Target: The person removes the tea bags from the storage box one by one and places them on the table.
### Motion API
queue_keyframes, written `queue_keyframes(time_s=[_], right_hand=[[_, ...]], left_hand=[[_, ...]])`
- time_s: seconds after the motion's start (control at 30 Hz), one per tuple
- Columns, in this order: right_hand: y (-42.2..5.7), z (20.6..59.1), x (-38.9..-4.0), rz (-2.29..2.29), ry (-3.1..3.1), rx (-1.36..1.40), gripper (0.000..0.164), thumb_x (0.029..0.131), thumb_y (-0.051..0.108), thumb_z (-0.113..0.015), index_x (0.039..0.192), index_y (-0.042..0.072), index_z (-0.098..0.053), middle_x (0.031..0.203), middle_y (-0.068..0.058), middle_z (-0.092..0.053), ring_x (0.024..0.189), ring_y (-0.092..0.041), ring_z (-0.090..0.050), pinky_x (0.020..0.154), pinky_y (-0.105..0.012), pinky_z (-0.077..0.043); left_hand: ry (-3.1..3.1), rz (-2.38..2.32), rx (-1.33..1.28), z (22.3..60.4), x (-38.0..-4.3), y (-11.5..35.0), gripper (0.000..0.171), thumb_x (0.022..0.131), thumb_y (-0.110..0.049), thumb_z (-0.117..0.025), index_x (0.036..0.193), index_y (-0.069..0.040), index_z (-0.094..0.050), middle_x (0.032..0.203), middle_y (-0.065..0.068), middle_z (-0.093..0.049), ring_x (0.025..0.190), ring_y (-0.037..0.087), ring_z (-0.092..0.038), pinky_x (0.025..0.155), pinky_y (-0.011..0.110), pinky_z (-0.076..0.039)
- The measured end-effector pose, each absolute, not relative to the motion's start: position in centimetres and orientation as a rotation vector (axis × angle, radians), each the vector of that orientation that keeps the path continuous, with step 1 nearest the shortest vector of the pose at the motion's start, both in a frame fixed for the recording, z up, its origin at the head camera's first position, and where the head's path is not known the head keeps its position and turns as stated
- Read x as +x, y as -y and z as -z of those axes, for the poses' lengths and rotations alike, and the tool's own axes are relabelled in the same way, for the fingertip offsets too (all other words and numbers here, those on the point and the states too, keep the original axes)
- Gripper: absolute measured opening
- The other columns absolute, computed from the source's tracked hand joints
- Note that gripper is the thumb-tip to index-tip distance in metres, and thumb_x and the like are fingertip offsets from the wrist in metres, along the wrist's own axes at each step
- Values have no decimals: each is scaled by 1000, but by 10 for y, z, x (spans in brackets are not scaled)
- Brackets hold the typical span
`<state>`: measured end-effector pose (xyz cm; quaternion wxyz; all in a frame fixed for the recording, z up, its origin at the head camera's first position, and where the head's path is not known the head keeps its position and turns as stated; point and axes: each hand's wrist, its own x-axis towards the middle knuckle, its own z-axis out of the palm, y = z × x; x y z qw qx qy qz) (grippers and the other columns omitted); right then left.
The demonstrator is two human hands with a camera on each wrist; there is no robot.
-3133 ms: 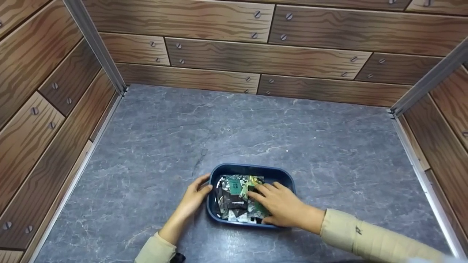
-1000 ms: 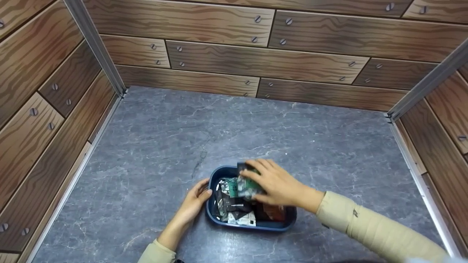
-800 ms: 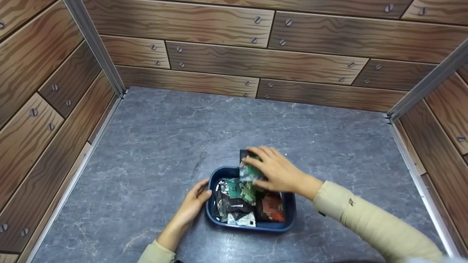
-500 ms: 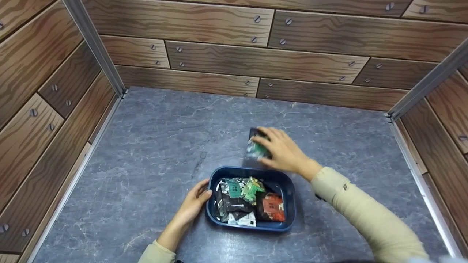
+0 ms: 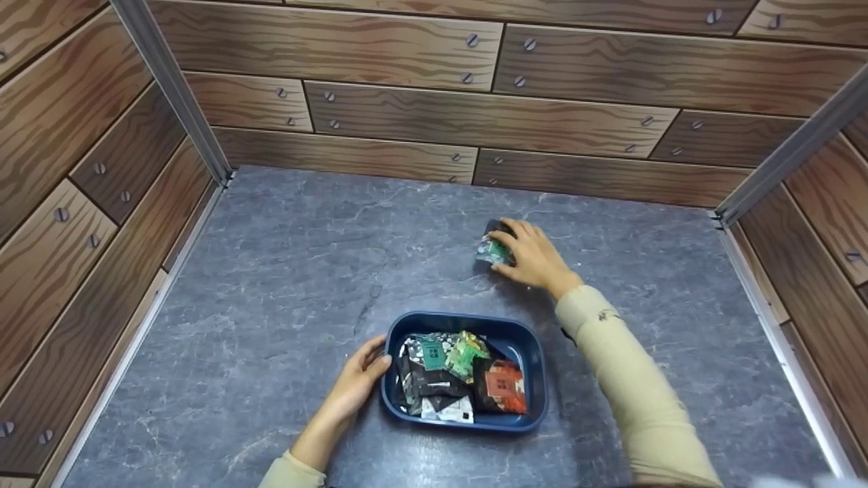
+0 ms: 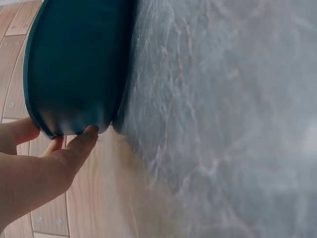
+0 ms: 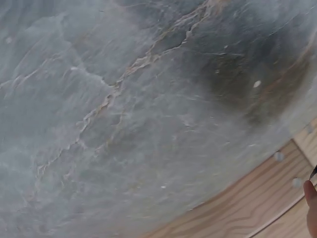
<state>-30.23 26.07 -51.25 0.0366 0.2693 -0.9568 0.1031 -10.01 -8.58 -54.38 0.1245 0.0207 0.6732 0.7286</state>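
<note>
In the head view, my right hand point(image 5: 534, 259) grips a small dark packet with a green label point(image 5: 494, 252), low over the floor beyond the bin; whether the packet touches the floor I cannot tell. Only a fingertip point(image 7: 310, 196) and a dark sliver appear at the right wrist view's edge. My left hand point(image 5: 354, 383) rests against the left end of a dark blue plastic bin point(image 5: 535, 383). Seen from the left wrist, its thumb and fingers touch the bin's outer wall point(image 6: 74, 74). Inside lie a red-labelled packet point(image 5: 502, 386), a yellow-green packet point(image 5: 468, 354) and a teal-labelled packet point(image 5: 432, 354).
More dark packets point(image 5: 434, 381) and a white packet point(image 5: 451, 409) lie under the others in the bin. Grey marbled floor point(image 5: 305, 257) surrounds it. Wood-patterned walls point(image 5: 393, 112) with metal corner strips point(image 5: 180, 88) enclose the back and both sides.
My right hand has lifted the green-labelled packet out of the bin and carried it away and to the right, uncovering the red-labelled packet. My left hand has stayed at the bin's left end.
</note>
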Motion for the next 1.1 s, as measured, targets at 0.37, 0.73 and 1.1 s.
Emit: queue_keyframes(time_s=[0.37,0.73,1.1], right_hand=[[-265,541,-321,-262,3103,497,65,93,45,-67,145,11,-49,155,-20,-31,139,-42,-30,113,-59,-25],[-258,547,-327,-283,3204,387,64,97,47,-58,149,11,-44,158,-19,-27,140,-44,-29,114,-61,-21],[-259,547,-327,-254,3286,367,67,101,46,-50,156,13,-31,160,-21,-24,146,-39,-21,118,-60,-14]], left_hand=[[-1972,-2130,79,546,-98,85,49,101,-3,-50,142,19,-33,144,37,-39,136,47,-37,115,49,-30],[-1976,-2124,65,544,-100,88,50,101,-4,-50,143,17,-32,146,35,-38,136,46,-38,115,48,-32],[-1992,-2095,75,545,-101,88,50,102,-5,-49,144,16,-33,147,34,-38,137,45,-37,115,48,-31]])
